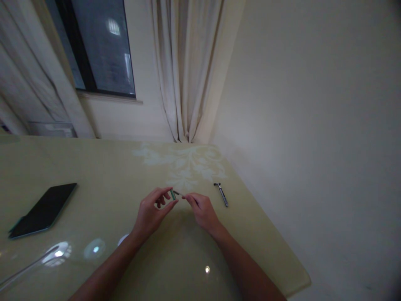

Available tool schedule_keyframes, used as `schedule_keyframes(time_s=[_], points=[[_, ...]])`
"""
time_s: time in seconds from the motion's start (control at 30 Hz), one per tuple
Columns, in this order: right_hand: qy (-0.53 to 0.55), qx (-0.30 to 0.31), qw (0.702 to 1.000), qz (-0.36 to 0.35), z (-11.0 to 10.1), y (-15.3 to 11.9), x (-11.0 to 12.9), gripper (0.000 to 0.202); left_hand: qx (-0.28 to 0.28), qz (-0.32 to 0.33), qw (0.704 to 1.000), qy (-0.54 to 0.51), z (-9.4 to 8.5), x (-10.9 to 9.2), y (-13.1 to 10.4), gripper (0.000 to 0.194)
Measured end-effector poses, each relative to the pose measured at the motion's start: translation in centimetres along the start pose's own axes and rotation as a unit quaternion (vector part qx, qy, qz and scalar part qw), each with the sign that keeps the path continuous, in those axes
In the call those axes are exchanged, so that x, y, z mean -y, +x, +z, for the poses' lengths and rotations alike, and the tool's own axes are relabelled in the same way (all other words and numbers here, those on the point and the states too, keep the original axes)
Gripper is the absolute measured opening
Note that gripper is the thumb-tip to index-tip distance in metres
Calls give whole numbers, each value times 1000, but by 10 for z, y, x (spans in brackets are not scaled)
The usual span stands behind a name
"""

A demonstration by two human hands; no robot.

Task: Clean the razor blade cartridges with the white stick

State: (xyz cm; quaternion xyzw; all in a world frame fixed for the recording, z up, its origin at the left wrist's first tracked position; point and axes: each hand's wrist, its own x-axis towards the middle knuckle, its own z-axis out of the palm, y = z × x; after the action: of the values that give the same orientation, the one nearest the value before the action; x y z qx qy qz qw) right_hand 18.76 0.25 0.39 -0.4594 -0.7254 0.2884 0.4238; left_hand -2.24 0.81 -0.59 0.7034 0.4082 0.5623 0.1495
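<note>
Above the tabletop, my left hand (153, 211) pinches a small green rectangular piece (173, 194) by its two ends, between thumb and fingertips. It looks like a razor cartridge, but it is too small to be sure. My right hand (202, 209) is closed around a thin stick with a dark tip (177, 192). That tip points left at the green piece, very near it; whether they touch I cannot tell. Just right of my right hand, a razor (222, 195) with a dark head and grey handle lies on the table.
A black tablet-like slab (45, 211) lies at the left of the glossy pale table (103, 175). A thin cable or rod (25, 267) crosses the lower left. A wall (297, 146) runs along the right edge, with curtains (188, 75) and a window (106, 46) behind.
</note>
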Motion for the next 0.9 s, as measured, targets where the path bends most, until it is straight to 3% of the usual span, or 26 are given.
schedule_keyframes(time_s=[0.1,0.23,0.4,0.9], points=[[17,-7,1000,2,1,1,-1,49,-1,-5,1000,3,0,2,1,33],[24,30,999,-24,3,0,0,50,-4,-5,1000,5,-1,3,1,34],[22,5,1000,-8,3,-1,-3,51,-10,2,1000,9,-1,3,0,32],[28,19,999,-14,0,-2,7,52,-18,26,999,21,-3,-5,3,34]])
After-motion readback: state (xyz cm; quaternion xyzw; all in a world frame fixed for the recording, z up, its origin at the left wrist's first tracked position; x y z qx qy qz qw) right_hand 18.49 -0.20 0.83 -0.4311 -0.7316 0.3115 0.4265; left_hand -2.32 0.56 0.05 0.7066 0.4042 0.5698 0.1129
